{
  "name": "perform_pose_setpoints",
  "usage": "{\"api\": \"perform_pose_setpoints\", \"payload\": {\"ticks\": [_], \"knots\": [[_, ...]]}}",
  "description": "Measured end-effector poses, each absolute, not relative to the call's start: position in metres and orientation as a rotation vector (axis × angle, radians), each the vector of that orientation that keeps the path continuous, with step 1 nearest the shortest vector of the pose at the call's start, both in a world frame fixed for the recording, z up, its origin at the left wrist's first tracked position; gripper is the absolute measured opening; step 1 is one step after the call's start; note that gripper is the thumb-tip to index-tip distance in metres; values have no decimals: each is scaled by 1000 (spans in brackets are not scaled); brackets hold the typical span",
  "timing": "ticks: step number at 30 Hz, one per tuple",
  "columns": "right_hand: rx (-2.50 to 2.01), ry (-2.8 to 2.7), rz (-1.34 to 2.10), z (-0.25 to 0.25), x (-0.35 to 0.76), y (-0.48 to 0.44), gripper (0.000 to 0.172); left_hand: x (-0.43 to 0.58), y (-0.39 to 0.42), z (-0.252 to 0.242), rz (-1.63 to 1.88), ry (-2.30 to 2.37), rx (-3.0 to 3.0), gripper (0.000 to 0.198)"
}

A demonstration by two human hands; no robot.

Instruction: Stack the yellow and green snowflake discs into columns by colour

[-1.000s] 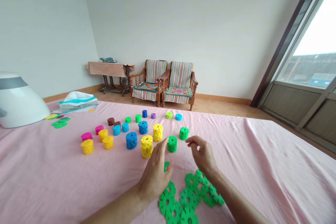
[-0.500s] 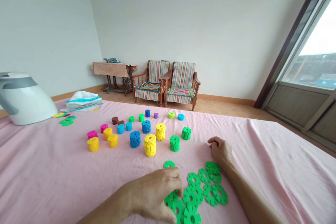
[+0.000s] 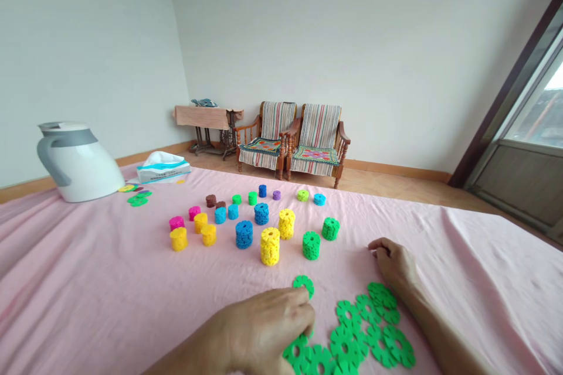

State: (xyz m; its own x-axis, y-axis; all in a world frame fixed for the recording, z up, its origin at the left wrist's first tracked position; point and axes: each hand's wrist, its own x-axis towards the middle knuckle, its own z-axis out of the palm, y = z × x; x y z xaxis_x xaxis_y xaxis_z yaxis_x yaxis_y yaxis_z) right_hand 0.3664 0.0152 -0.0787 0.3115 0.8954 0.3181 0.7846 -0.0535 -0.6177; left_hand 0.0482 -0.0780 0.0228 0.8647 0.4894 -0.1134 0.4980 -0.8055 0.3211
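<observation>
My left hand point(image 3: 268, 328) lies low at the front with its fingers curled down onto the loose green snowflake discs point(image 3: 356, 337) spread on the pink cloth point(image 3: 88, 293); what its fingertips pinch is hidden. One single green disc point(image 3: 304, 283) lies just beyond its fingertips. My right hand point(image 3: 393, 263) rests on the cloth to the right of the discs, fingers curled in loosely, with nothing visible in it. Farther away stand several stacks of discs: a green stack point(image 3: 311, 245), a yellow stack point(image 3: 270, 246) and a blue stack point(image 3: 244, 234).
A white kettle point(image 3: 77, 161) stands at the far left, with a tissue pack point(image 3: 162, 167) and a few flat discs point(image 3: 137, 196) beside it. Smaller coloured stacks form a row at the back. Two wooden armchairs point(image 3: 292, 140) and a small table stand against the far wall.
My left hand came back from the green stack down to the loose green discs. My right hand moved right and settled on the cloth. The view turned left.
</observation>
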Motion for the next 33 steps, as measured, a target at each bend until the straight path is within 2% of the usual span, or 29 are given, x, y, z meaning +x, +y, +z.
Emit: {"api": "perform_pose_setpoints", "payload": {"ticks": [13,20,25,33], "knots": [[-1889,-1517,184,-79,368,13,30,51,-84,32,-43,712,2793,29],[-1891,-1535,170,-82,370,15,29,49,-72,33,319,935,2635,33],[-1896,-1514,157,-81,369,16,30,56,-59,19,563,1098,2520,26],[-1865,-1514,161,-76,364,13,29,65,-48,-1,638,1124,2518,29]]}}
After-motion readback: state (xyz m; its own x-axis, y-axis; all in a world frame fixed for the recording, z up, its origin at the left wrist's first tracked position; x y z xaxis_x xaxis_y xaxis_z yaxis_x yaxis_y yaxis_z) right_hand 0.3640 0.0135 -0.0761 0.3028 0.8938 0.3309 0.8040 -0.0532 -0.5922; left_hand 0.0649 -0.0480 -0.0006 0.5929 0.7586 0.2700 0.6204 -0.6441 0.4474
